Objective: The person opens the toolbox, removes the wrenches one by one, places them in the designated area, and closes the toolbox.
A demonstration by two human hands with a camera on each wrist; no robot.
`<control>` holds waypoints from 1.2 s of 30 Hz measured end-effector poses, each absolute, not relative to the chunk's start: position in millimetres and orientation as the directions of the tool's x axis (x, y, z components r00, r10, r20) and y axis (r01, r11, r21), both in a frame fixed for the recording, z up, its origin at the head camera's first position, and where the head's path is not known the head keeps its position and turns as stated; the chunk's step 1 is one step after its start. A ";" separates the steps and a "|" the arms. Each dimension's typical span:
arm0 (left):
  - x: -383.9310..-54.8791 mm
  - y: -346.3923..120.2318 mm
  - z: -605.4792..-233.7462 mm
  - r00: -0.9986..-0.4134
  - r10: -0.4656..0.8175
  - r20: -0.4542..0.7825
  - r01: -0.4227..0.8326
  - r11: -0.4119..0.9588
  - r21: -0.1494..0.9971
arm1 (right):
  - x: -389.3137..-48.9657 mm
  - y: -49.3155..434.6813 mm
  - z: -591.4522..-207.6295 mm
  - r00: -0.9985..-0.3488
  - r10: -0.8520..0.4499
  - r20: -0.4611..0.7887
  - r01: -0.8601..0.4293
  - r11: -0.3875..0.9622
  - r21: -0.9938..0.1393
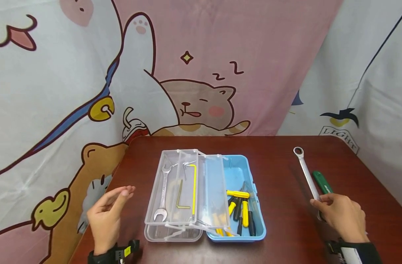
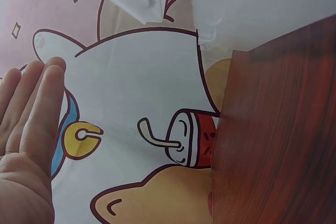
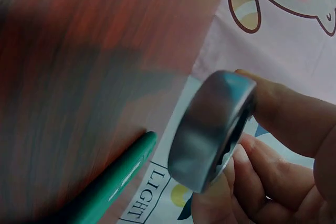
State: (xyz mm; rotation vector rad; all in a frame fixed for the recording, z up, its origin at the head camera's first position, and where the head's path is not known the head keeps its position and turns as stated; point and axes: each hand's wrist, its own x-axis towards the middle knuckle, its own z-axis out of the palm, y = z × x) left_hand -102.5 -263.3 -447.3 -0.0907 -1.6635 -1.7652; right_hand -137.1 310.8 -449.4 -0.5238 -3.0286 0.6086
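My right hand grips the near end of a silver ratchet wrench between thumb and fingers, at the right of the table. In the right wrist view, the wrench's toothed ring end shows large and close, pinched by the fingers. Just past that hand lies a green-handled tool, its near part hidden. Left of the toolbox, my left hand is held up with relaxed fingers and nothing in it. The left wrist view shows those fingers extended.
A toolbox stands mid-table. Its blue base holds yellow and black screwdrivers. Clear trays fold out leftward, bearing an open-end wrench, a yellow hex key and smaller hex keys. A printed cloth hangs behind.
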 end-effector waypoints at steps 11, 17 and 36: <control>-102.4 -264.3 -447.2 -0.757 -0.442 0.482 0.505 0.074 0.860 | -136.3 330.4 -457.5 -0.954 0.243 -0.177 0.288 0.907 -0.309; -102.1 -265.2 -447.1 -0.754 -0.444 0.484 0.505 0.079 0.859 | -137.6 333.6 -463.3 -0.943 0.246 -0.223 0.307 0.902 -0.304; -102.5 -265.5 -445.6 -0.755 -0.423 0.502 0.529 0.061 0.847 | -137.9 331.6 -473.5 -0.955 0.194 -0.223 0.254 0.924 -0.284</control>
